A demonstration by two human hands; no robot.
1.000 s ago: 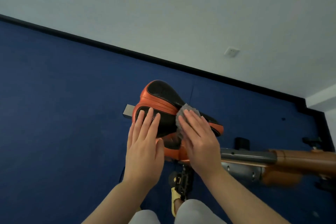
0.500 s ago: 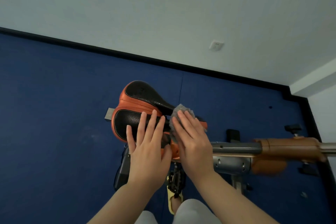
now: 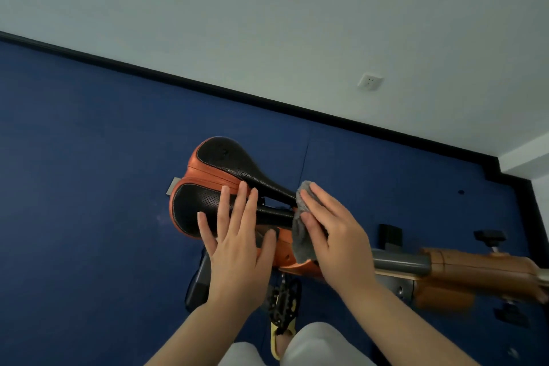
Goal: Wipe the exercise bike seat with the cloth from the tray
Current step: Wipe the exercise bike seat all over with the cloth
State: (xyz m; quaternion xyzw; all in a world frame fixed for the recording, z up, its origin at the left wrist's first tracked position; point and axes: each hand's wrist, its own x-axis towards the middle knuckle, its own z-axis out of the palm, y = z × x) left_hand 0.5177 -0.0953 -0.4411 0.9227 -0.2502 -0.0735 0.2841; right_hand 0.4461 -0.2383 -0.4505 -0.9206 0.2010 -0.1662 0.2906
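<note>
The black and orange bike seat point(image 3: 218, 166) sits in the middle of the view, its wide end to the left and its narrow nose to the right. My left hand point(image 3: 237, 244) lies flat on the near lobe of the seat, fingers spread, holding nothing. My right hand point(image 3: 332, 235) presses a grey fluffy cloth point(image 3: 301, 244) against the seat's nose and the orange frame below it; most of the cloth is hidden under the palm.
The bike's grey and orange frame bar point(image 3: 445, 261) runs off to the right. A black pedal point(image 3: 283, 300) with a yellow strap hangs below the seat, above my knees. Blue floor mats point(image 3: 89, 187) meet a white wall with a socket point(image 3: 370, 82).
My right hand has slid the cloth toward the narrow nose of the seat, uncovering more of the black top. My left hand has stayed flat on the near lobe. The view has shifted.
</note>
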